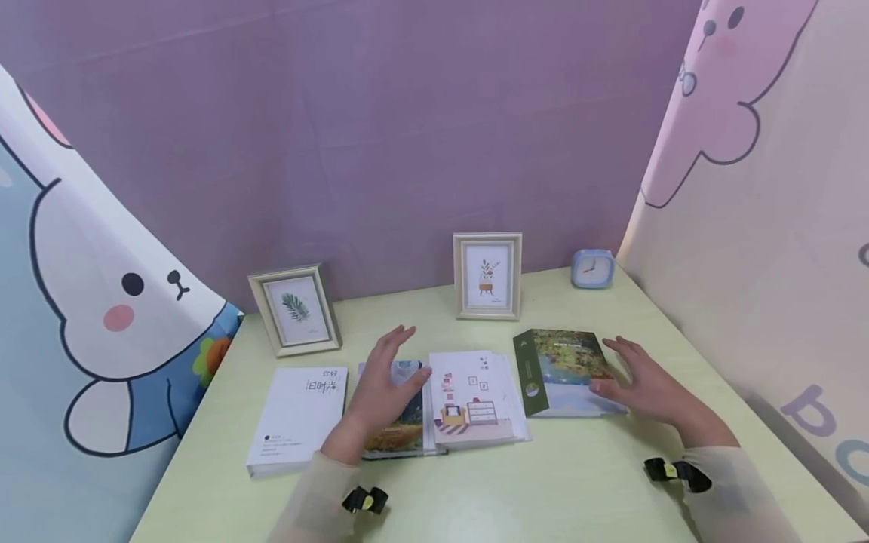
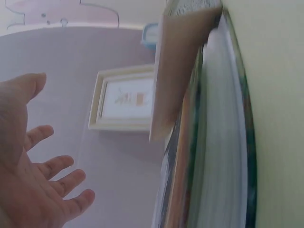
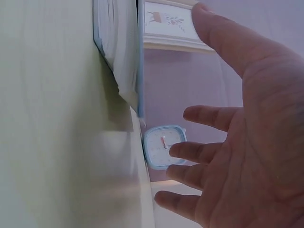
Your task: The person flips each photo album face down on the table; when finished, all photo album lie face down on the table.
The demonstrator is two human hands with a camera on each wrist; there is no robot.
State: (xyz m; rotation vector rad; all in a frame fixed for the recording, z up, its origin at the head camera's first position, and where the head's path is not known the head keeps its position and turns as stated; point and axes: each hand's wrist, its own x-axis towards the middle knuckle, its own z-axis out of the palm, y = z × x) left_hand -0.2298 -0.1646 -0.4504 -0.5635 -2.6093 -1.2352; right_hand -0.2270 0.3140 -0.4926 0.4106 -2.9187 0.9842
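Note:
My left hand (image 1: 382,392) hovers over a book with a dark painted landscape cover (image 1: 409,422), its fingers spread and holding nothing. A white illustrated book (image 1: 471,400) with a drawn room on its cover overlaps that book's right side; in the left wrist view, the overlapping book (image 2: 178,71) juts out above it. My right hand (image 1: 648,385) is at the right side of a green-spined landscape book (image 1: 566,369), fingers extended. In the right wrist view the right hand (image 3: 256,142) is apart from the book (image 3: 118,47). A white book with black lettering (image 1: 299,415) lies at the left.
Along the back stand a picture frame with a leaf print (image 1: 295,309), another with a potted plant print (image 1: 487,275), and a blue clock (image 1: 592,268). Purple cloth (image 1: 407,151) hangs behind the pale table (image 1: 489,498); cartoon-printed cloths flank it.

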